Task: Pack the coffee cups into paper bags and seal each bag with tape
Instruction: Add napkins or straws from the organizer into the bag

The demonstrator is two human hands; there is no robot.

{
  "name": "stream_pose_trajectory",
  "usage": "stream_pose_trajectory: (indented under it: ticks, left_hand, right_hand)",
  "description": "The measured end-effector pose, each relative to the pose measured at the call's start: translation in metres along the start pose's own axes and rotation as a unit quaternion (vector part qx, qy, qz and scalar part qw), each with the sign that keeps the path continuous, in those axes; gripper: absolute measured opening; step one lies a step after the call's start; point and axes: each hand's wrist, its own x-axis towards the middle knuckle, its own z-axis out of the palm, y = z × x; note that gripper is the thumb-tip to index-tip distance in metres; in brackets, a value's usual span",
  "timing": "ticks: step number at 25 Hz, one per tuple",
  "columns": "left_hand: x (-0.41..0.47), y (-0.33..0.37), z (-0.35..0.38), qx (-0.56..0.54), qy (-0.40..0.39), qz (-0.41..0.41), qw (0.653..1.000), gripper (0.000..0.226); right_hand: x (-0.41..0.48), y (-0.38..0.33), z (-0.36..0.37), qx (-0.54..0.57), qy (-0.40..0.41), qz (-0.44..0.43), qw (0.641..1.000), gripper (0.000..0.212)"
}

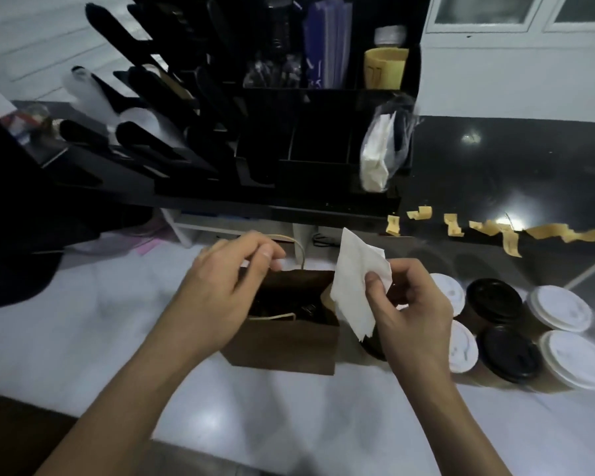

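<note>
1. The left hand (227, 290), fingers curled, pinches the far rim of the open brown paper bag (282, 345).
2. The right hand (413, 304) pinches a white napkin (354, 276) above the bag's mouth.
3. Lidded coffee cups (560, 307) stand just right of the bag.

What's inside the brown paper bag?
Dark shapes, probably black cup lids, show in the open paper bag. The white napkin in the right hand hides its right side.

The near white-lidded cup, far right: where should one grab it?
Probably by the brown wall under the lid of the white-lidded cup, from its right or near side. It stands upright, with a black-lidded cup close on its left and another white-lidded one behind.
</note>
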Motion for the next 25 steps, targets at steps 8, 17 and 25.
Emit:
stream_pose_trajectory:
  ticks: [8, 17, 25]
  left_hand:
    - [-0.002, -0.095, 0.007, 0.069, -0.031, -0.066, 0.995, 0.008]
    - [-0.007, -0.124, 0.005, 0.113, -0.134, -0.031, 0.984, 0.049]
    - [-0.011, -0.138, 0.003, 0.084, -0.204, -0.019, 0.975, 0.084]
  right_hand:
    - [-0.007, -0.014, 0.033, -0.023, 0.003, 0.000, 1.000, 0.012]
    - [-0.009, -0.014, 0.065, -0.140, -0.120, -0.080, 0.980, 0.017]
    - [0.007, -0.008, 0.104, -0.327, -0.355, -0.344, 0.805, 0.019]
